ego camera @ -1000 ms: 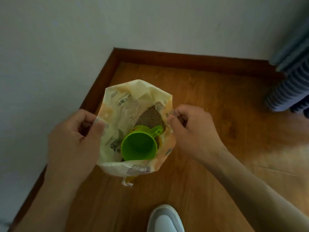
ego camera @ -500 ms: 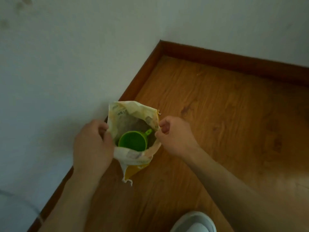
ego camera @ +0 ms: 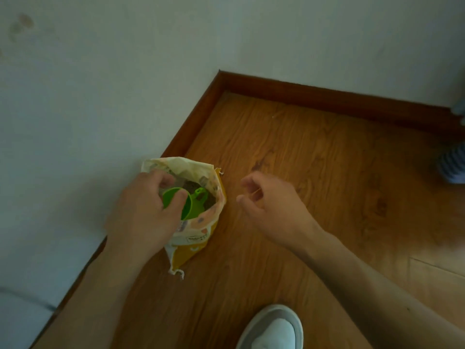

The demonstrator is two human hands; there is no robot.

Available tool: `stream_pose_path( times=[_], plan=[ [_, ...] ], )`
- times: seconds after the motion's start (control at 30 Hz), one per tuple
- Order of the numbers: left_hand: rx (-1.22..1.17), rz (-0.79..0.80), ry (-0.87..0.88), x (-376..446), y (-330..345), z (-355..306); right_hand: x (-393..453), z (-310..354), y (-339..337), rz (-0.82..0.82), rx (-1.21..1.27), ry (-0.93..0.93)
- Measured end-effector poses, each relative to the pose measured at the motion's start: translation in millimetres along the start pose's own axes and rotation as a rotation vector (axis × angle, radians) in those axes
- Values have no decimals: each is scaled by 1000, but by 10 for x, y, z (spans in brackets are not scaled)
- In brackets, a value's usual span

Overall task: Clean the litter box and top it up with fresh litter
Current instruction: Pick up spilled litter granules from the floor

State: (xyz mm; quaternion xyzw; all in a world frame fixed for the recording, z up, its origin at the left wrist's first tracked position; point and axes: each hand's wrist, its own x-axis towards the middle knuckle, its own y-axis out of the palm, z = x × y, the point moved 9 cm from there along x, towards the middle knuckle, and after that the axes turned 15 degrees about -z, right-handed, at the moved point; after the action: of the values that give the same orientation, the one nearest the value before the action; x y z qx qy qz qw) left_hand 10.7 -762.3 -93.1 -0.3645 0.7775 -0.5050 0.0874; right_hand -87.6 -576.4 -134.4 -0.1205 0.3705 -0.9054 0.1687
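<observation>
An open cream and yellow litter bag (ego camera: pixel 198 235) stands on the wooden floor against the left wall. Brown litter (ego camera: pixel 191 185) shows inside it, with a green plastic scoop cup (ego camera: pixel 191 205) sitting on top. My left hand (ego camera: pixel 143 212) reaches into the bag's mouth and its fingers and thumb curl round the rim of the green cup. To the right of the bag, my right hand (ego camera: pixel 269 205) hovers over the floor with loosely curled fingers, holding nothing and apart from the bag. No litter box is in view.
White walls meet in a corner with a dark wooden skirting board (ego camera: pixel 302 90). The wooden floor (ego camera: pixel 314 172) stretches to the right. A striped fabric item (ego camera: pixel 453 165) lies at the right edge. My grey and white shoe (ego camera: pixel 271 328) shows at the bottom.
Both hands let go of the bag's edges. My left hand moved into the bag and took hold of the green cup. My right hand drew away to the right.
</observation>
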Motion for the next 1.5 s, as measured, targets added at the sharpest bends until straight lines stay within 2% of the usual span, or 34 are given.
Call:
stream_pose_path(
  times=[0.23, 0.33, 0.47, 0.67, 1.2, 1.37, 1.5],
  plan=[
    [-173, 152, 114, -235, 157, -620, -272, -157, -974, -1, -230, -2],
    [-182, 148, 178, -138, -31, -1060, -330, -188, -1537, -52, -252, 45],
    [-142, 227, 271, 42, -394, -1689, -311, 28, -2236, -85, -279, 90],
    [-131, 305, 317, 341, -1345, -2674, -167, 741, -3462, -164, -293, 161],
    [-93, 461, 535, 705, -4660, -5258, -482, 3402, -6798, -226, -330, 327],
    [-109, 530, 666, 624, -5066, -5811, -735, 3857, -7332, -222, -408, 419],
    [-74, 604, 823, 508, -5127, -6159, -1059, 3977, -7665, -271, -495, 583]
  ],
)
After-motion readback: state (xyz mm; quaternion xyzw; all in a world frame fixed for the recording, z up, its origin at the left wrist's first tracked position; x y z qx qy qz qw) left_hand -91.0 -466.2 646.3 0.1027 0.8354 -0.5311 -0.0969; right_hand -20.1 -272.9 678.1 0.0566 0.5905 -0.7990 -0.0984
